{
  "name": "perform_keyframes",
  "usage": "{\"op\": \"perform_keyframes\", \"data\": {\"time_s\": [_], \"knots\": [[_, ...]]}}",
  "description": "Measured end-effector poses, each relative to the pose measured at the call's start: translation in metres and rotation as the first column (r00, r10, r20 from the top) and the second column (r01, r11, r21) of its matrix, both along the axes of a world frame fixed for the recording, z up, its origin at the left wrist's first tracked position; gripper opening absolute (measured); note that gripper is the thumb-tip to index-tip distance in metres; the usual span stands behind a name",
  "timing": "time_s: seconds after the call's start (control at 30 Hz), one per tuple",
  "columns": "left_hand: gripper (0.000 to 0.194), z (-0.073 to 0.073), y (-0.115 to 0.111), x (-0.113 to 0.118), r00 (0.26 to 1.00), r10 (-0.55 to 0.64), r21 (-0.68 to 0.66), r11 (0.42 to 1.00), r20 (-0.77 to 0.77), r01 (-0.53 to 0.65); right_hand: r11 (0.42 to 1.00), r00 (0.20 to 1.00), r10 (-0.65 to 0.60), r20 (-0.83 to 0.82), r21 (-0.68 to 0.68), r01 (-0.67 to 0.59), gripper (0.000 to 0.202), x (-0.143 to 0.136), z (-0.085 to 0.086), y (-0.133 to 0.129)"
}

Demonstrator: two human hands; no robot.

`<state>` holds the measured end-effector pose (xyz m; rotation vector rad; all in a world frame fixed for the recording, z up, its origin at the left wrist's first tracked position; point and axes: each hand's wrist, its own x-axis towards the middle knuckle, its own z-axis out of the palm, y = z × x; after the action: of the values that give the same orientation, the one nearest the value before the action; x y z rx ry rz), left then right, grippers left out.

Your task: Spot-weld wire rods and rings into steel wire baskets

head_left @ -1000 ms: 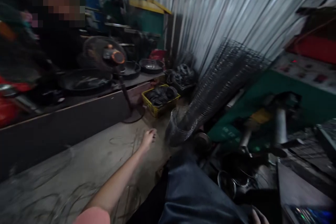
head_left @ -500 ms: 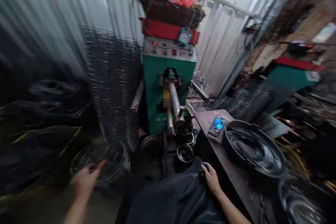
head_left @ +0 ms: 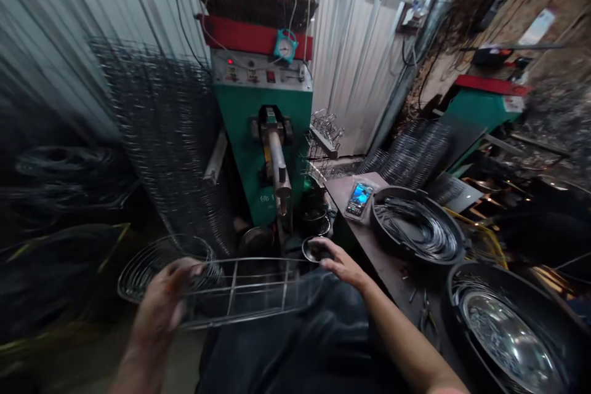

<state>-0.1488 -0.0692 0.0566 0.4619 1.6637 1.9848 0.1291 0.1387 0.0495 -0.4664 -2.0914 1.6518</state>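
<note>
A wire rack [head_left: 233,286] of thin metal rods lies across my front, above the dark apron [head_left: 281,351]. My left hand [head_left: 164,295] is closed around its left end, slightly smeared by motion. At the rack's right end is my right hand [head_left: 344,265], fingers stretched out and thumb apart; whether it touches the rods I cannot tell. Behind the left hand stands a stack of round wire rings [head_left: 138,265]. Ahead is a green machine [head_left: 235,117] with a red top and a metal arm [head_left: 277,160] pointing toward me. A small metal bowl [head_left: 310,251] is partly behind the right hand.
Tall stacks of wire frames [head_left: 157,135] stand left of the machine. On the bench [head_left: 388,271] at right are a phone [head_left: 360,198], a black round tray [head_left: 376,221] of wire pieces, another tray [head_left: 455,314] holding a shiny bowl [head_left: 512,332], and pliers [head_left: 427,317].
The wire rack has come up in front of me in my left hand. My right hand has left the apron's edge and moved up and left. The view has turned right.
</note>
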Motion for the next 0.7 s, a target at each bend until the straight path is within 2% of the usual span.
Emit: {"op": "perform_keyframes", "data": {"time_s": [0.07, 0.13, 0.17, 0.23, 0.3, 0.37, 0.4, 0.47, 0.57, 0.63, 0.67, 0.7], "knots": [[0.037, 0.008, 0.024, 0.020, 0.988, -0.095, 0.041, 0.995, 0.125, 0.090, 0.965, 0.978, 0.206, 0.007, -0.166, -0.202, 0.054, 0.008, 0.018, -0.013], [0.039, 0.010, 0.039, 0.028, 0.974, -0.143, 0.008, 0.990, 0.175, 0.144, 0.908, 0.966, 0.257, 0.033, -0.350, -0.230, 0.046, 0.016, 0.021, -0.025], [0.040, 0.010, 0.042, 0.030, 0.978, -0.139, -0.029, 0.989, 0.153, 0.145, 0.891, 0.974, 0.222, 0.050, -0.415, -0.182, 0.041, 0.019, 0.019, -0.029], [0.044, 0.010, 0.040, 0.030, 0.996, -0.083, -0.118, 0.989, 0.014, 0.084, 0.874, 0.993, 0.091, 0.073, -0.484, -0.045, 0.036, 0.020, 0.011, -0.036], [0.048, 0.010, 0.031, 0.035, 0.986, 0.008, -0.196, 0.980, -0.169, -0.042, 0.864, 0.997, -0.040, 0.064, -0.500, 0.067, 0.035, 0.017, 0.005, -0.039], [0.050, 0.009, 0.023, 0.048, 0.962, 0.043, -0.285, 0.951, -0.269, -0.122, 0.851, 0.989, -0.139, 0.045, -0.506, 0.142, 0.035, 0.009, 0.001, -0.042], [0.051, 0.007, 0.020, 0.058, 0.963, 0.009, -0.335, 0.937, -0.271, -0.103, 0.843, 0.984, -0.178, 0.032, -0.511, 0.169, 0.036, 0.005, -0.001, -0.044], [0.055, 0.000, 0.021, 0.083, 0.973, -0.100, -0.368, 0.930, -0.207, 0.017, 0.819, 0.973, -0.233, -0.002, -0.539, 0.195, 0.038, -0.006, -0.007, -0.050], [0.069, -0.011, 0.033, 0.121, 0.986, -0.165, -0.286, 0.946, -0.018, 0.153, 0.769, 0.959, -0.280, -0.041, -0.608, 0.198, 0.042, -0.022, -0.024, -0.066], [0.076, -0.013, 0.043, 0.141, 0.989, -0.134, -0.234, 0.961, 0.061, 0.144, 0.746, 0.962, -0.271, -0.035, -0.639, 0.186, 0.044, -0.026, -0.037, -0.075], [0.077, -0.012, 0.048, 0.148, 0.990, -0.121, -0.218, 0.967, 0.070, 0.133, 0.757, 0.971, -0.239, -0.024, -0.631, 0.170, 0.044, -0.025, -0.043, -0.077], [0.076, -0.011, 0.052, 0.152, 0.991, -0.117, -0.210, 0.969, 0.062, 0.128, 0.793, 0.980, -0.197, -0.012, -0.590, 0.152, 0.043, -0.019, -0.047, -0.075]]}}
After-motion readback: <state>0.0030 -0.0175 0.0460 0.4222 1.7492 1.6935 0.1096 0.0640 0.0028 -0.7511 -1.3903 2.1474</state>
